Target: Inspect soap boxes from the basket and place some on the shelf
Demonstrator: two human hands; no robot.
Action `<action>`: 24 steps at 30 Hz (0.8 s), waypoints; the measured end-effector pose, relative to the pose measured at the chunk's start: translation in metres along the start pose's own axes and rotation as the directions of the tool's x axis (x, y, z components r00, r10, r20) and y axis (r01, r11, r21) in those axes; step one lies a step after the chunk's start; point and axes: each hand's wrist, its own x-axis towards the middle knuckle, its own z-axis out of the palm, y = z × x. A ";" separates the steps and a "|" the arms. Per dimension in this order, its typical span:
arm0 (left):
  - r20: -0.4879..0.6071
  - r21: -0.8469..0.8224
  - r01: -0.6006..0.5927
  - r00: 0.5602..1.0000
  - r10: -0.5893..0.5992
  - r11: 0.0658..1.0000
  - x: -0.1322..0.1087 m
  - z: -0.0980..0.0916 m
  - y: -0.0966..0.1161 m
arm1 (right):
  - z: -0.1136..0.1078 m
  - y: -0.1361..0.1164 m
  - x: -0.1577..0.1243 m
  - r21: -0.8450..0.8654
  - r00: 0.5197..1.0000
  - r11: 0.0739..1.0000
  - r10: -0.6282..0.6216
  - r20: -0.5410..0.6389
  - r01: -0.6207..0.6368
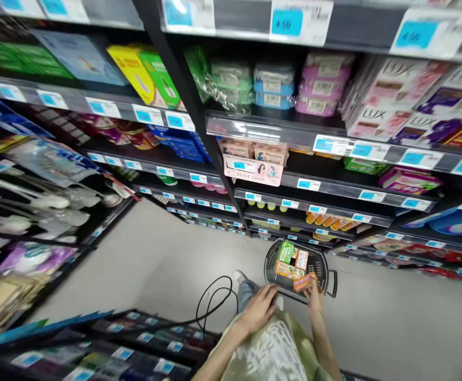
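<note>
A black shopping basket [269, 264] is low in front of me, holding several small orange, green and white boxes, probably bar soap. Over its near right part, my right hand [315, 299] grips one orange soap box [305, 281], which is tilted. My left hand [259, 308] is beside the basket's near left edge, its fingers bent and the thumb apart from them. Whether it touches the rim cannot be made out. A green box [286, 252] lies at the back of the basket among the others.
Tall shelves with soap packs [387, 84], soap cases [273, 84] and price tags rise ahead. On the left, a rack carries hanging utensils [36, 198]. Behind the basket are lower shelves with orange packs [329, 219]. A black cable [209, 304] loops near my shoe [239, 276] on the grey floor [147, 254].
</note>
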 end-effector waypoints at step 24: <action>-0.026 -0.756 0.090 0.986 -0.167 0.648 -0.002 0.066 0.055 | -0.035 -0.029 -0.096 0.447 0.979 0.887 -0.175 0.099 0.114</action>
